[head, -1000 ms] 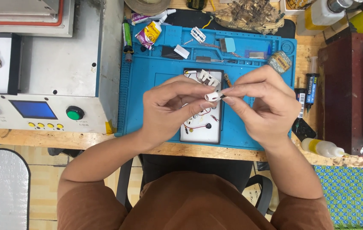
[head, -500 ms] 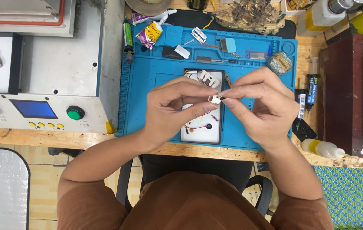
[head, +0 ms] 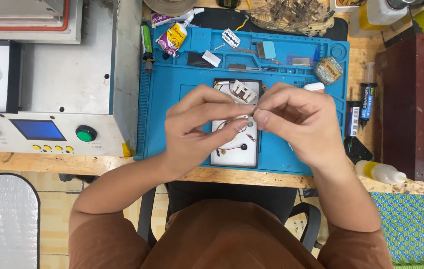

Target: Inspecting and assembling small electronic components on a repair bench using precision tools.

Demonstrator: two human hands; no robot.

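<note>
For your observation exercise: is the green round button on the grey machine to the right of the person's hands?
No, the green round button sits on the grey machine left of both hands, beyond the blue mat.

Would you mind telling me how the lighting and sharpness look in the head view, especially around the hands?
Head view: lighting is even and soft, with only faint shadows under the left hand and right hand on the blue mat; no strong glare; the image is sharp overall, yet the tiny part pinched between the fingertips is too small and covered to make out.

The work mat (head: 182, 99) lies on the counter (head: 48, 160); the control box (head: 72, 84) stands left of it; the tray (head: 236, 149) rests on the mat; the dropper bottle (head: 381, 172) lies right.
</note>
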